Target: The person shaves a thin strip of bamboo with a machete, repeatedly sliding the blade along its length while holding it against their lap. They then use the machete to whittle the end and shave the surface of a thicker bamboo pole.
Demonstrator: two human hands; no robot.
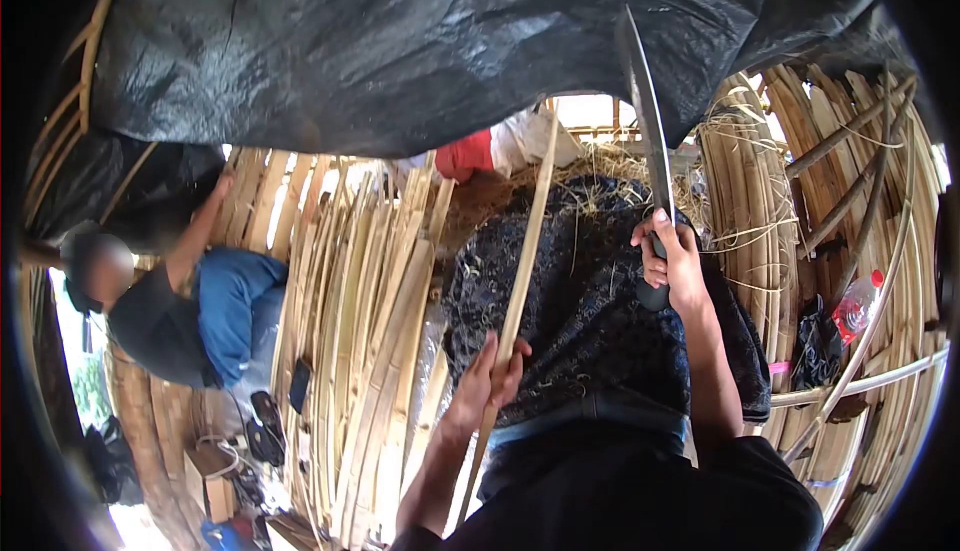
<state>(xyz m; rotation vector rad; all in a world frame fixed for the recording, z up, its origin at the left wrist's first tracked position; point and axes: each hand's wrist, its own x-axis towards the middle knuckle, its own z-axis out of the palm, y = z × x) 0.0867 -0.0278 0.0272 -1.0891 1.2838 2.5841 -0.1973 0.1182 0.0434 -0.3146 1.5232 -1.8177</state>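
Observation:
My left hand [487, 383] is closed around a long, pale bamboo strip [532, 241], which slants up and away from me. In my right hand [672, 263] is a machete [650, 111], gripped by its dark handle with the long blade pointing upward. Blade and strip are apart from each other. A dark patterned cloth [590, 291] covers my lap beneath both hands, with thin shavings scattered on it.
Black plastic sheeting [420, 41] hangs low overhead, close to the machete's tip. Split bamboo slats [360, 341] lie at left, more [745, 201] at right. A person [170, 311] sits at far left. A plastic bottle [858, 307] and black bag [818, 343] lie at right.

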